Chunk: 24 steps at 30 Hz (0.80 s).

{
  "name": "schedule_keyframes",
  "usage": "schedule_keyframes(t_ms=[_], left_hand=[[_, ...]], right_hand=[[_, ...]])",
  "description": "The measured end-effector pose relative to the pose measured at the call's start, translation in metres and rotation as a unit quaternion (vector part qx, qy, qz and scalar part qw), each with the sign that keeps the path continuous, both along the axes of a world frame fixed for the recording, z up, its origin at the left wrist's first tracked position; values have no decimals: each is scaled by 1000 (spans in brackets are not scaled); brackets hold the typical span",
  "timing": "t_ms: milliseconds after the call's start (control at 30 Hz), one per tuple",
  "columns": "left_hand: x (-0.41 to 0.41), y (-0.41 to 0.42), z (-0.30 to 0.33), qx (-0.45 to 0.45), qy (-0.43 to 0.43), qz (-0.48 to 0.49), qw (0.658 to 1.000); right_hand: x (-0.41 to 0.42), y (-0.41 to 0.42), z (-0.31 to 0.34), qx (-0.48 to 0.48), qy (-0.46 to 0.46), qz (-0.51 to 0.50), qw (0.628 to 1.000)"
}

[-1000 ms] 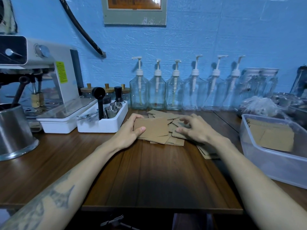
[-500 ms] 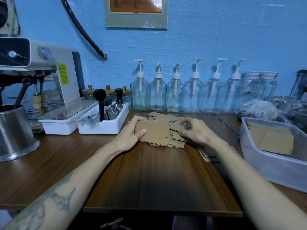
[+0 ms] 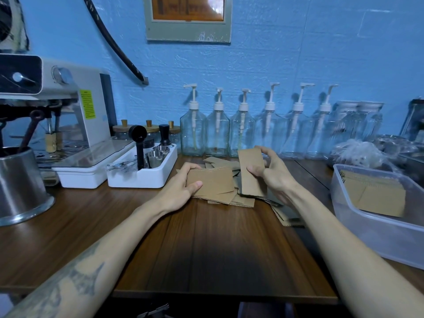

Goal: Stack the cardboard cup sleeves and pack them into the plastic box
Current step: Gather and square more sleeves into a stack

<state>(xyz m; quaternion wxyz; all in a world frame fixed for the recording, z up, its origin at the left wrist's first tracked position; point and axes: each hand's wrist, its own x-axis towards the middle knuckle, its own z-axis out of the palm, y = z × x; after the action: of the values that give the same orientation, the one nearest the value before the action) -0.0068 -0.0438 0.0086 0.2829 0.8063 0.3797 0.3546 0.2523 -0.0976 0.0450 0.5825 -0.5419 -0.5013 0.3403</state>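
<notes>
Flat brown cardboard cup sleeves (image 3: 227, 198) lie in a loose pile on the wooden table's middle. My left hand (image 3: 181, 187) grips one sleeve (image 3: 213, 181) at its left edge, thumb on top, just above the pile. My right hand (image 3: 271, 173) holds another sleeve (image 3: 251, 173) lifted and tilted on end over the pile's right side. A few more sleeves (image 3: 289, 216) lie under my right forearm. The clear plastic box (image 3: 358, 226) stands at the right with stacked sleeves (image 3: 376, 196) inside.
A white tray (image 3: 142, 177) with metal cups and a black scoop stands left of the pile, beside an espresso machine (image 3: 68, 115) and a steel pitcher (image 3: 20, 187). Several glass pump bottles (image 3: 218, 131) line the back wall. A plastic bag (image 3: 358, 154) sits behind the box.
My right hand has lifted one sleeve off the pile and turned it upright. My left hand keeps hold of its sleeve in the same place.
</notes>
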Motion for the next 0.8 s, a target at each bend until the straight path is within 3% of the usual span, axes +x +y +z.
schedule_keyframes(t_ms=[267, 367, 433, 533, 667, 733, 800], left_hand=[[1, 4, -3, -9, -12, -6, 1000], [2, 5, -4, -32, -24, -17, 999], [2, 3, -3, -48, -26, -19, 998], [3, -1, -2, -57, -35, -24, 997], [4, 0, -4, -27, -18, -30, 999], [3, 2, -4, -9, -12, -21, 1000], [3, 3, -4, -6, -19, -23, 1000]], right_hand=[[3, 0, 5, 21, 133, -35, 990], [-2, -3, 3, 25, 107, 6, 994], [-11, -3, -1, 20, 56, 17, 998], [-27, -3, -7, 5, -109, -18, 994], [-36, -3, -17, 19, -342, -29, 939], [-37, -2, -19, 4, -412, -24, 911], [-36, -4, -16, 6, -419, -27, 908]])
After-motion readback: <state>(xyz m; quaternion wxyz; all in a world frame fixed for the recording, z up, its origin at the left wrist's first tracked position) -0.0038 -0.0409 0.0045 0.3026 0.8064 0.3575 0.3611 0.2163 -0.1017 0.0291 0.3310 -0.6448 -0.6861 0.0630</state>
